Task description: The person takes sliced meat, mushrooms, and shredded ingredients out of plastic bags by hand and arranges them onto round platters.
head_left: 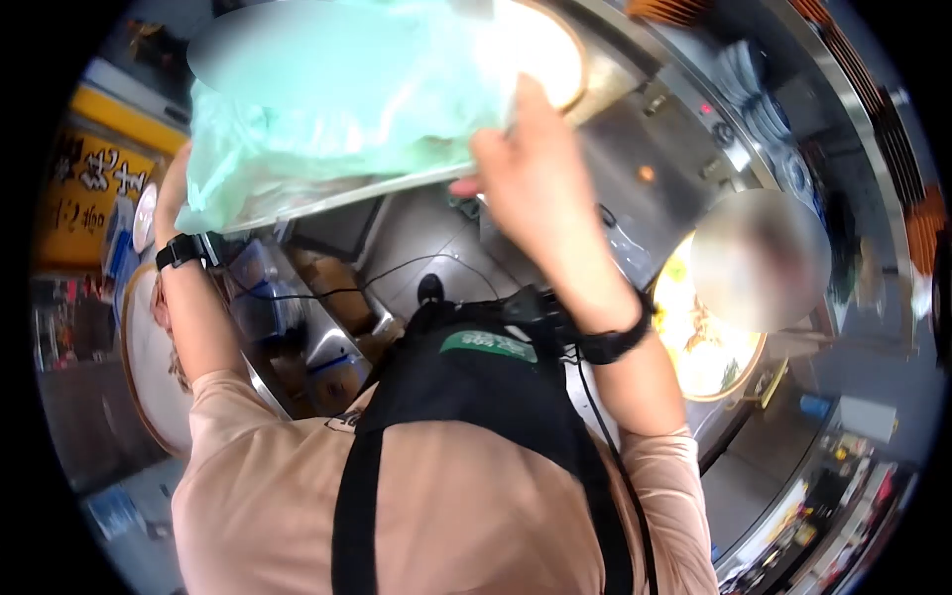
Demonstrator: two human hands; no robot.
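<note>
A shallow tray (347, 196) with a pale edge is held up in front of me, tilted, its right end higher. A crumpled, translucent mint-green plastic bag (327, 119) covers it, and what lies beneath is blurred. My left hand (177, 183) is at the tray's left end, its fingers mostly hidden behind the bag. At the right end, my right hand (531, 159) is closed on the tray's edge, slightly smeared by motion. Black bands circle both my wrists.
A round white board (545, 50) lies beyond my right hand by a steel counter (635, 169). Stacked bowls (764, 109) stand at the upper right. Round food platter (684, 372) sits right; another round board (149, 397) left. Boxes (332, 288) and a cable (342, 292) are below.
</note>
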